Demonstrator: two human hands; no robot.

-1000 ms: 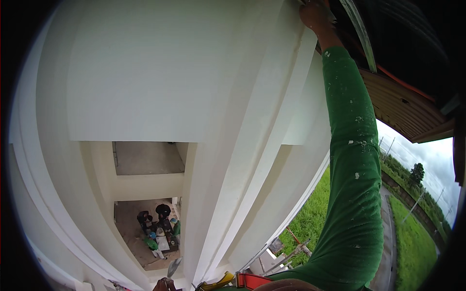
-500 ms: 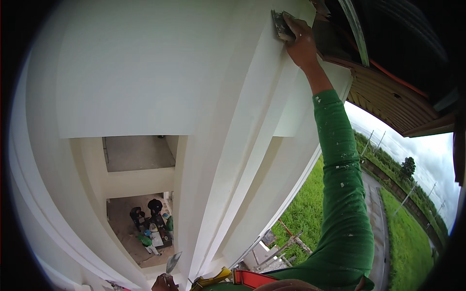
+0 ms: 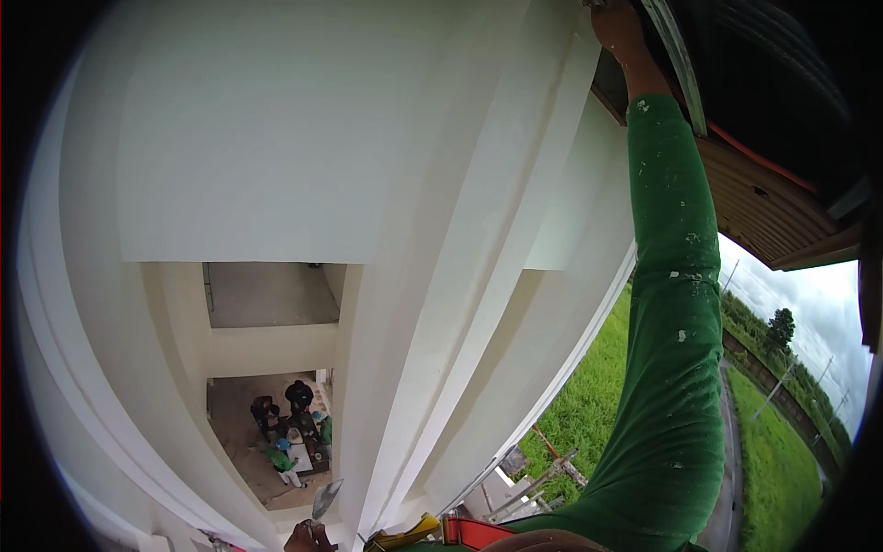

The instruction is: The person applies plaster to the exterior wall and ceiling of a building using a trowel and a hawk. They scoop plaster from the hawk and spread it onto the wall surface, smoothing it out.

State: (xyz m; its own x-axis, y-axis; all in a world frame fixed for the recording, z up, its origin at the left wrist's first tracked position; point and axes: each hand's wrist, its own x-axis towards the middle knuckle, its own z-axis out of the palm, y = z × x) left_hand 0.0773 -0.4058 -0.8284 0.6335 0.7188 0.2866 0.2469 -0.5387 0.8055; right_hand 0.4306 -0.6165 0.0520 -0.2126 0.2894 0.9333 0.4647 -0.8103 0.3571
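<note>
At upper edge, beside white pilaster (image 3: 510, 147): right hand (image 3: 619, 29), arm extended upward, green sleeve (image 3: 676, 230) paint-flecked; fingers mostly cut off, openness and hold cannot be told. At lower edge, left of red strap (image 3: 478, 533): left hand (image 3: 310, 537), closed around putty knife (image 3: 326, 500), blade up.

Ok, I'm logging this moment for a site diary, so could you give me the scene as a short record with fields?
Right hand: up at the picture's top edge; its grip is cut off
Left hand: at the bottom edge, holding a flat-bladed tool
Sleeve: green, flecked white
Wall: pale
Below: several people
Right side: grass
</note>
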